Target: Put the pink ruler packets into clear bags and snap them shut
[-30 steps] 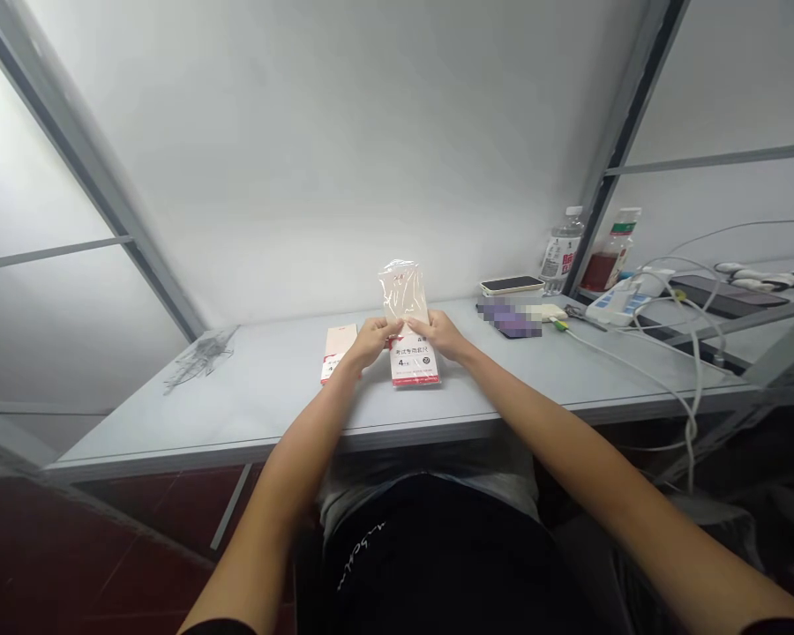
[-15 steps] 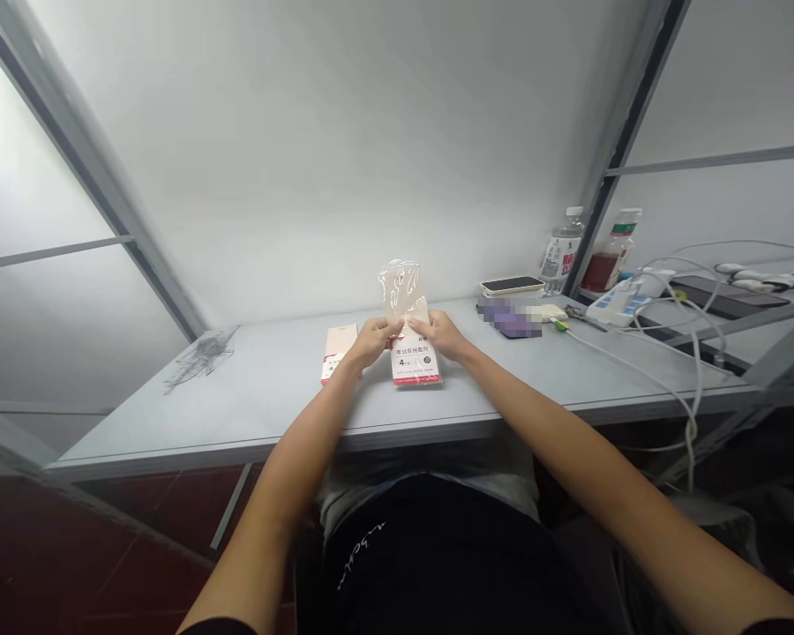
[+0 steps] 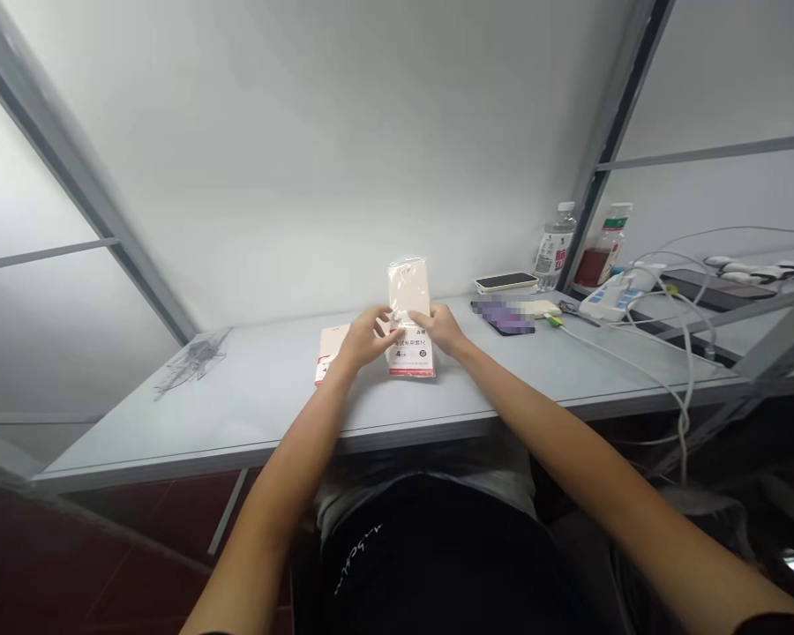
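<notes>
A pale pink and white ruler-set packet with a red lower band stands nearly upright in clear, shiny film above the desk. My right hand grips its right edge, thumb across the front. At the left edge is my left hand, its thumb against the front and its index finger touching the film; the fingers behind are hidden. A second packet of similar look lies on the desk, partly covered by my left hand and wrist.
The grey desk carries a crumpled clear wrapper at left. On the right are a phone, a purple item, a water bottle, a bottle of dark liquid, a power strip and white cables.
The loose film that stuck up above the packet now lies close around it, and the pink upper part shows fully. My left hand's fingers have spread and shifted slightly. The view has shifted a little.
</notes>
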A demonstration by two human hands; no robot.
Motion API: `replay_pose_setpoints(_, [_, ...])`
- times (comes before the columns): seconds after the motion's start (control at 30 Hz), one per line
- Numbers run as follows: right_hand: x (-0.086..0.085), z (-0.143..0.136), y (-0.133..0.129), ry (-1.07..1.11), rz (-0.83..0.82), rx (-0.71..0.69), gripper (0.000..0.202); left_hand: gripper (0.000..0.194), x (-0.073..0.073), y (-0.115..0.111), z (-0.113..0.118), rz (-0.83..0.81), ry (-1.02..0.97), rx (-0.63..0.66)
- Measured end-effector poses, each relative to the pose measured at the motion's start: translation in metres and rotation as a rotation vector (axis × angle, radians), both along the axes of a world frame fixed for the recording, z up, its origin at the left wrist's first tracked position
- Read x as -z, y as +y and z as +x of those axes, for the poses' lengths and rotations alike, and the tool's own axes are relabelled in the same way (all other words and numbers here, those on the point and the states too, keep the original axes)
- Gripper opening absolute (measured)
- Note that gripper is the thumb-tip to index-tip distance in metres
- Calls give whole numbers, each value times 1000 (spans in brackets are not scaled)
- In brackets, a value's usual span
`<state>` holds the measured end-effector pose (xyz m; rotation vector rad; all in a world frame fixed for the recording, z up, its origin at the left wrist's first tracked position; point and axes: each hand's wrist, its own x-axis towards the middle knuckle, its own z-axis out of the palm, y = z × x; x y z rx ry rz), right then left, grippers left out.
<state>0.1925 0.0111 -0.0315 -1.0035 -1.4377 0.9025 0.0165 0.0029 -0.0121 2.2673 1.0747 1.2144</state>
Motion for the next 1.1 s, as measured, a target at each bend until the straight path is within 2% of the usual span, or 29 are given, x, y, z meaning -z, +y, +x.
replay_pose_setpoints(0.17, [-3, 1, -1, 42, -25, -39, 25, 26, 6, 3, 8, 34, 48, -6])
replay_pose_setpoints(0.47, [-4, 0, -3, 93, -75, -34, 24, 23, 8, 3, 10, 14, 134, 8])
replay_pose_setpoints(0.83, [3, 1, 0, -28, -168, -88, 24, 22, 10, 8, 13, -33, 147, 16])
replay_pose_setpoints(1.0, [0, 0, -3, -8, -155, -39, 11, 18, 12, 10, 14, -55, 160, -1])
replay_pose_setpoints(1.1, [-2, 0, -6, -11, -157, -22, 11, 17, 13, 12, 14, -80, 159, -2])
